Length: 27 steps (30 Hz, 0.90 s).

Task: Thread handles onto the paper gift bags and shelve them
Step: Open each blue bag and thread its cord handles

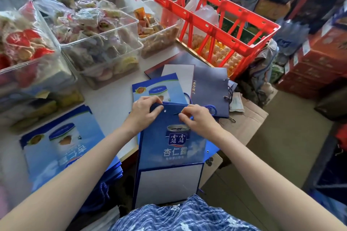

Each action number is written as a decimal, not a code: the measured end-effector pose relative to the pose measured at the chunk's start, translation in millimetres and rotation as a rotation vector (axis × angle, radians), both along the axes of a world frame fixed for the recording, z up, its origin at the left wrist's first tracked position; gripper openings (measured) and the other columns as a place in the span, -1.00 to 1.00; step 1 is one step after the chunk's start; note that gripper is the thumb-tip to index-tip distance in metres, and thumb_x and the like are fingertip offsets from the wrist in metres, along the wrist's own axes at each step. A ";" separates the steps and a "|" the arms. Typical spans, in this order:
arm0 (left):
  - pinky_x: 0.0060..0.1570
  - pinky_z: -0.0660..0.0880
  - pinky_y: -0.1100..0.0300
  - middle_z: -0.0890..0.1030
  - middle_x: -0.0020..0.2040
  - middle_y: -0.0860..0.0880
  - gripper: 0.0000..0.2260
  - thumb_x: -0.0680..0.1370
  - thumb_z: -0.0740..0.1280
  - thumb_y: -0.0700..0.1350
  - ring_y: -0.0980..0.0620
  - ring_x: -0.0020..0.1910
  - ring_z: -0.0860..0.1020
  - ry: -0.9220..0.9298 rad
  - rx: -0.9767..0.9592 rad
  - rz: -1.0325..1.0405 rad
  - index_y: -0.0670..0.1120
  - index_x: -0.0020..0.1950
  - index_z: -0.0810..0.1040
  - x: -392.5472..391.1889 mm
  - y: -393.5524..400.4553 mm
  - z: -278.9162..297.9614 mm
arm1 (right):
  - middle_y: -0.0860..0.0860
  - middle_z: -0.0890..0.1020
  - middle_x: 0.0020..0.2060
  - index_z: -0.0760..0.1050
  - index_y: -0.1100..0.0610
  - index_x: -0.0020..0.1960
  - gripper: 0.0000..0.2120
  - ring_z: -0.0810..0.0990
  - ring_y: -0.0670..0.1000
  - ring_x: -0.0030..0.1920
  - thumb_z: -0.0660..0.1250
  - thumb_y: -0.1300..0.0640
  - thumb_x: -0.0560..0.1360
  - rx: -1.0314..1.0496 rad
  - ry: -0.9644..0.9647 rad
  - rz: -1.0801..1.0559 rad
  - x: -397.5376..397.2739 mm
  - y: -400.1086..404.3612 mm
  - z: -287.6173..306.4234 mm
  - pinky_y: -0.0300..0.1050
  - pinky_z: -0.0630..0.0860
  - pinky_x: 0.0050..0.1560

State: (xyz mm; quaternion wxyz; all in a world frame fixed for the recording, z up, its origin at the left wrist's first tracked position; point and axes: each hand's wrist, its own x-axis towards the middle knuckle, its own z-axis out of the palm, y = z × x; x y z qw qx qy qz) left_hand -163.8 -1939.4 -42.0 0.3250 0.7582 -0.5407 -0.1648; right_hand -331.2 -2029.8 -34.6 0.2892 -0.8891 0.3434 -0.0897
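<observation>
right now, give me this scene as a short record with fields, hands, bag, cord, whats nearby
left hand: grips the top edge of the blue gift bag
right hand: pinches the blue cord at the bag's top edge
bag state: flat, held against the person's lap, eyelet holes visible near the top
other bags: flat stack on the table to the left
behind: red crate, clear snack bins

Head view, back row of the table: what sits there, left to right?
Clear plastic bin of red-wrapped snacks → clear plastic bin of mixed wrapped sweets → clear tray of orange-wrapped candies → red plastic crate → stacked red-orange cartons.
</observation>
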 end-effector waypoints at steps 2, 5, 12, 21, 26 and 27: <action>0.17 0.33 0.04 0.60 0.01 -0.08 -0.88 0.55 0.30 -0.15 -0.07 0.16 0.44 0.007 0.010 0.010 -0.18 0.00 0.56 -0.8 0.8 0.8 | 0.07 0.59 -0.22 0.58 0.23 -0.15 -0.80 0.44 0.01 -0.16 0.28 0.12 0.53 -0.023 -0.055 0.004 4.0 4.5 -3.5 0.09 0.41 0.04; 0.20 0.34 -0.01 0.58 0.00 -0.06 -0.88 0.56 0.29 -0.13 -0.06 0.17 0.43 0.018 0.037 0.013 -0.16 -0.01 0.55 -5.3 3.3 1.4 | 0.03 0.55 -0.29 0.57 0.22 -0.21 -0.75 0.41 -0.01 -0.21 0.27 0.07 0.52 -0.101 -0.096 0.025 11.2 10.3 -7.7 0.03 0.36 0.01; 0.23 0.31 -0.03 0.50 -0.06 0.05 -0.87 0.57 0.27 -0.11 -0.03 0.20 0.41 0.066 0.090 0.044 -0.14 0.02 0.54 -6.9 8.1 0.6 | 0.05 0.57 -0.35 0.54 0.20 -0.33 -0.74 0.38 -0.01 -0.29 0.23 0.08 0.45 -0.234 -0.187 -0.054 20.8 17.1 -23.4 -0.07 0.25 -0.09; 0.19 0.36 -0.07 0.50 -0.05 0.01 -0.92 0.57 0.25 -0.09 -0.03 0.15 0.42 0.110 0.111 0.050 -0.08 -0.05 0.48 -3.9 7.1 1.2 | 0.05 0.60 -0.34 0.54 0.22 -0.32 -0.74 0.51 0.08 -0.27 0.24 0.10 0.46 -0.336 -0.138 -0.023 25.7 18.3 -27.7 0.01 0.37 -0.03; 0.20 0.35 -0.10 0.49 -0.06 0.04 -0.95 0.57 0.25 -0.08 -0.02 0.16 0.42 0.133 0.119 0.032 -0.03 -0.07 0.45 -4.0 8.0 2.6 | 0.05 0.61 -0.32 0.55 0.22 -0.30 -0.73 0.52 0.07 -0.25 0.23 0.09 0.47 -0.342 -0.149 -0.002 23.5 17.0 -27.9 0.02 0.37 0.01; 0.20 0.36 -0.10 0.49 -0.06 0.04 -0.95 0.57 0.25 -0.08 -0.01 0.16 0.41 0.136 0.118 0.032 -0.03 -0.07 0.45 -4.5 7.9 2.7 | 0.05 0.61 -0.32 0.55 0.22 -0.31 -0.73 0.52 0.07 -0.26 0.24 0.09 0.47 -0.367 -0.148 -0.002 23.2 16.7 -28.8 0.04 0.39 0.00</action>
